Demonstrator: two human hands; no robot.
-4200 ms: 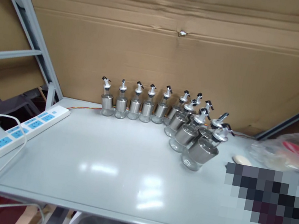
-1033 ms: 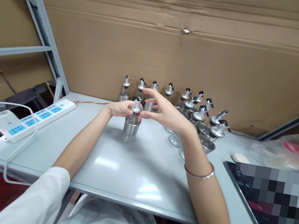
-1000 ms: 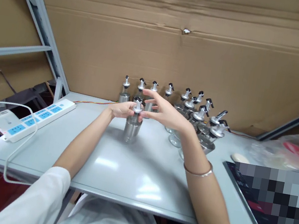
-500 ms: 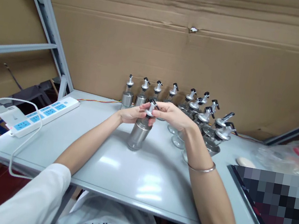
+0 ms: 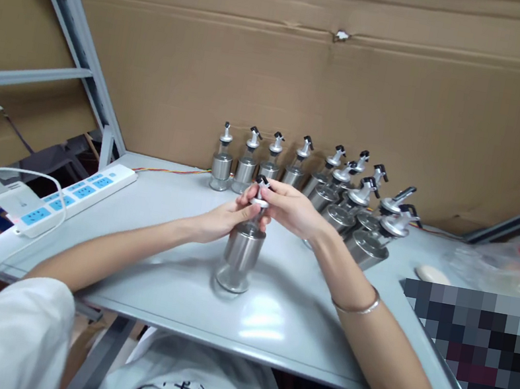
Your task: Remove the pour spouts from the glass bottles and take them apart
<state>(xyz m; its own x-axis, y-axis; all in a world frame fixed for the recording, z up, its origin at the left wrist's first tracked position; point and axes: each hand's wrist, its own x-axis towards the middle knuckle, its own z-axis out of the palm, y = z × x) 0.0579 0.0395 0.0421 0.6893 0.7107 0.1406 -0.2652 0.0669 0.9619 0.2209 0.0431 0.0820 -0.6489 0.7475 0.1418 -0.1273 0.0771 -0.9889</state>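
A glass bottle with a brushed metal sleeve (image 5: 243, 250) stands near the middle of the grey table (image 5: 161, 298), topped by a silver pourer with a black lever. My left hand (image 5: 228, 217) is closed round its neck from the left, thumb just below the pourer's collar. From the right, my right hand (image 5: 285, 207) grips the pourer and neck, its fingertips partly hidden behind them. Behind, similar bottles (image 5: 221, 166) stand in a row, and several more (image 5: 370, 244) are grouped to the right of my right hand.
At the left lies a white power strip (image 5: 78, 199) with a cable and plugged adapter. A cardboard wall (image 5: 202, 64) rises behind the table. At the right are a pale round object (image 5: 433, 275), a clear plastic bag (image 5: 514, 263) and a blurred-out flat item.
The held bottle has come nearer the table's front edge and stands more upright. My left hand has shifted its hold, its thumb now in front. The view has moved slightly.
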